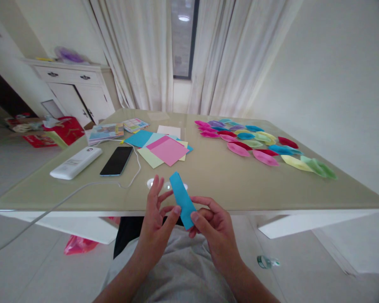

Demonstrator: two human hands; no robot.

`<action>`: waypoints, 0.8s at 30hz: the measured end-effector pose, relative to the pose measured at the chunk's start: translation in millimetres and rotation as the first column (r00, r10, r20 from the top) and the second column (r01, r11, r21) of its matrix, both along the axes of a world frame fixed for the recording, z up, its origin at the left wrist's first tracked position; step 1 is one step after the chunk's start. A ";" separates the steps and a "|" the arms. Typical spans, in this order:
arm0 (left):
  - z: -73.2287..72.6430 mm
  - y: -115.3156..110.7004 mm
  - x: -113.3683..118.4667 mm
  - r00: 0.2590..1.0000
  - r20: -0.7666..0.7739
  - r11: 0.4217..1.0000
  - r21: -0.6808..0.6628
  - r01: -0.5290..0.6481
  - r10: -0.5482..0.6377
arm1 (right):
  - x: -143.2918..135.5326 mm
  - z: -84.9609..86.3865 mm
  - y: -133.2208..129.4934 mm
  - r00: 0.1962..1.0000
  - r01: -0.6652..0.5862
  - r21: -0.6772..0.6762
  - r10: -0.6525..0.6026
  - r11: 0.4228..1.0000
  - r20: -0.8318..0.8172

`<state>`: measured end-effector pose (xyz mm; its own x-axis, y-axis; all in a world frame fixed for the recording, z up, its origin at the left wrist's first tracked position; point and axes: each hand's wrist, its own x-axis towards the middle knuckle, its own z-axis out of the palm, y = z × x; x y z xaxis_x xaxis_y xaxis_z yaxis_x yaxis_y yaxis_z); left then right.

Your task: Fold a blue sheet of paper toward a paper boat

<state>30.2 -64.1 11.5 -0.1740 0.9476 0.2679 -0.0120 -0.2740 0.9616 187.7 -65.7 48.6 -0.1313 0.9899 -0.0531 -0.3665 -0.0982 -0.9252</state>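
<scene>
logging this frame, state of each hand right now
Left hand: partly open, thumb at the blue paper strip's edge.
Right hand: closed, holding the strip's lower end.

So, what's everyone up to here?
A person's right hand pinches a narrow blue paper strip at the near edge of a pale, glossy table; the left hand, fingers spread, touches the strip with its thumb. Beyond lie overlapping coloured paper sheets and a black-screened rectangular phone. To the right lie many multicoloured leaf-shaped pieces.
</scene>
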 end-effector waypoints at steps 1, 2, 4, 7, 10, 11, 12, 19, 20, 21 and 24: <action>0.0 -0.3 -6.3 0.987 -0.151 0.995 0.091 -0.036 0.049 | 1.5 2.9 -1.2 1.000 -0.011 0.004 0.011 1.000 -0.017; 0.3 -0.7 -13.0 0.952 -0.298 0.983 0.180 -0.022 0.076 | 3.1 5.7 -2.4 0.999 -0.027 0.007 0.027 1.000 -0.036; 1.2 -2.1 -24.3 0.856 -0.517 0.953 0.264 0.149 0.009 | 5.8 11.1 -4.8 0.994 -0.069 0.017 0.071 0.997 -0.080; 0.7 -5.8 -29.2 0.790 -0.590 0.889 0.257 0.379 -0.166 | 7.0 18.2 -7.5 0.978 -0.142 0.038 0.146 0.989 -0.146; -2.6 -11.6 -22.7 0.836 -0.500 0.885 0.253 0.391 -0.226 | 5.7 21.7 -8.0 0.967 -0.188 0.046 0.193 0.981 -0.165; -3.7 -13.6 -19.9 0.857 -0.458 0.889 0.252 0.382 -0.238 | 5.0 21.6 -7.8 0.965 -0.199 0.054 0.205 0.978 -0.165; -4.5 -15.4 -17.6 0.873 -0.416 0.894 0.243 0.377 -0.255 | 4.3 21.0 -7.4 0.961 -0.210 0.069 0.219 0.975 -0.169; -3.8 -19.2 -15.2 0.894 -0.284 0.890 0.200 0.409 -0.347 | 1.6 14.6 -7.8 0.963 -0.219 0.120 0.235 0.968 -0.134; -3.9 -19.2 -15.7 0.896 -0.278 0.891 0.201 0.407 -0.347 | 1.7 14.6 -8.5 0.964 -0.217 0.126 0.233 0.968 -0.131; -4.4 -19.4 -16.2 0.897 -0.273 0.891 0.203 0.406 -0.347 | 1.9 15.0 -9.3 0.963 -0.218 0.133 0.236 0.967 -0.133; -6.5 -20.4 -17.0 0.894 -0.266 0.891 0.188 0.414 -0.360 | 3.0 17.3 -11.8 0.957 -0.229 0.155 0.252 0.961 -0.145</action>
<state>13.2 -84.5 5.0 0.2824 0.8321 0.4773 0.0386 -0.5070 0.8611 190.7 -77.5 66.0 -0.3622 0.9243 0.1207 -0.4931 -0.0801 -0.8663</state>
